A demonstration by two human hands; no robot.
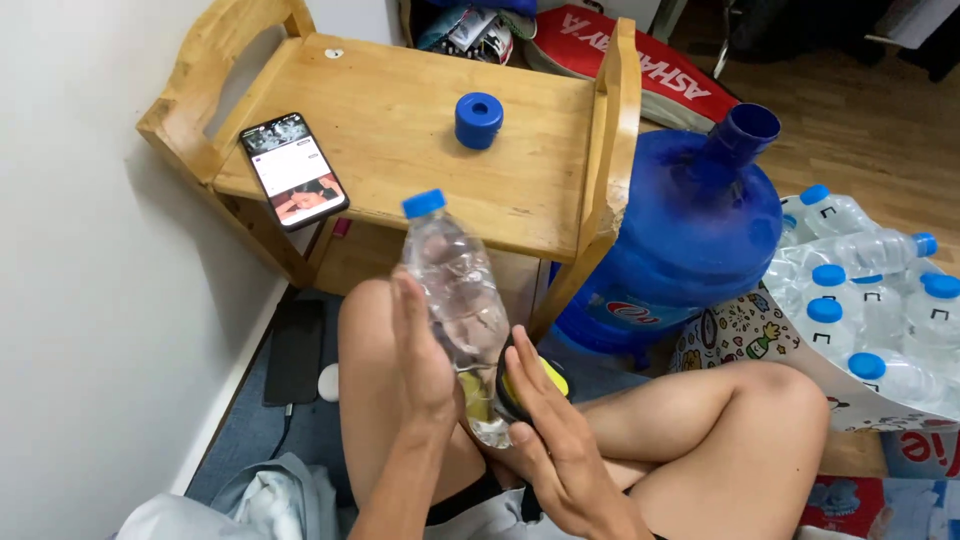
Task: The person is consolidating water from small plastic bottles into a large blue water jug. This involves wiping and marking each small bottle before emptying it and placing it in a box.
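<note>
Tilting between both hands, a clear crinkled bottle point(462, 300) with blue cap

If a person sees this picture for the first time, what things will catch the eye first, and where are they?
In the centre, the left hand and the right hand hold a clear plastic bottle with a blue cap, tilted, above the person's crossed legs; the right hand also touches a yellow and black object. Right of it stands a large blue water jug. Behind, a wooden bench carries a phone and a blue cap.
</note>
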